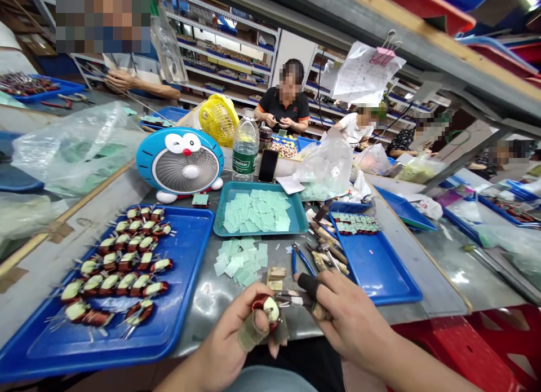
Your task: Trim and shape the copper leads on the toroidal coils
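Note:
In the head view my left hand (234,330) grips a copper-wound coil (267,308) with a pale face and thin wire leads. Its thumb is wrapped in tape. Beside it my right hand (346,310) is closed around a hand tool (291,296) with a narrow metal end and what looks like a wooden handle. A black cover sits on a finger of that hand. The tool's end reaches close to the coil; whether they touch I cannot tell. Just beyond lie small wooden blocks (276,273) and loose green square sheets (242,262).
At left, a blue tray (139,335) holds rows of coils. A teal tray (220,225) holds green sheets. Blue-handled pliers (303,259) lie near another blue tray (386,273) at right. Behind stand a blue fan (180,162) and a water bottle (245,149). Other people sit beyond.

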Motion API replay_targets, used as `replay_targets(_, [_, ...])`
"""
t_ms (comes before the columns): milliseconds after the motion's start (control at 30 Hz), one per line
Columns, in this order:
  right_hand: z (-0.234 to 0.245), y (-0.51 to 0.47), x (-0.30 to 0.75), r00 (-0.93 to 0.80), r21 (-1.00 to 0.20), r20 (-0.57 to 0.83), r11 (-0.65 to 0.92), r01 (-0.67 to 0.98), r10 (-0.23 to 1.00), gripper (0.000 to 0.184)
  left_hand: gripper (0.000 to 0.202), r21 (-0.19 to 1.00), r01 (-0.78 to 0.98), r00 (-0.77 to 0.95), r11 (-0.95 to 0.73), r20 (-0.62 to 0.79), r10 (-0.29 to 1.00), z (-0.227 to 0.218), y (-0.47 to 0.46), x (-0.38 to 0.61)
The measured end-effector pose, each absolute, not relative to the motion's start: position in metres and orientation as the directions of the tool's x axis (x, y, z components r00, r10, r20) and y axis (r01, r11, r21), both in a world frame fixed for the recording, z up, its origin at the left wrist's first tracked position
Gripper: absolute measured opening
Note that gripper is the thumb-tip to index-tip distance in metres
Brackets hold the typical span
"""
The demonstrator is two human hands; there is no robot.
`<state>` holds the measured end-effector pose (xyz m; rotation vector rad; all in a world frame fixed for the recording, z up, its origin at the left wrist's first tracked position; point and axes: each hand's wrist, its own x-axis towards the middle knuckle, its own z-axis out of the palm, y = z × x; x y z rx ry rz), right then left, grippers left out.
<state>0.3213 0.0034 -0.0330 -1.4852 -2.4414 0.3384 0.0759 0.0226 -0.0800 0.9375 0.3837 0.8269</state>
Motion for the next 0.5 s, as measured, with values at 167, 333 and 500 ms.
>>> replay_targets(167, [-0.047,-0.012,0.321,-0.312,-0.525,0.110,0.321,0.788,0.944,0.044,0.043,0.873,-0.394,0.615,0.289,0.017,0.788,-0.079,0.024,0.073])
replay_targets(333, [-0.052,-0.021,0.311,-0.329,-0.601,0.048,0.290,0.745,0.943,0.040,0.034,0.994,-0.111,0.605,0.012,0.058,0.795,-0.083,0.029,0.069])
replay_targets(500, [-0.052,-0.021,0.314,-0.362,-0.550,0.082,0.345,0.761,0.929,0.032,0.039,0.953,0.060,0.613,-0.298,0.200,0.764,-0.079,0.030,0.068])
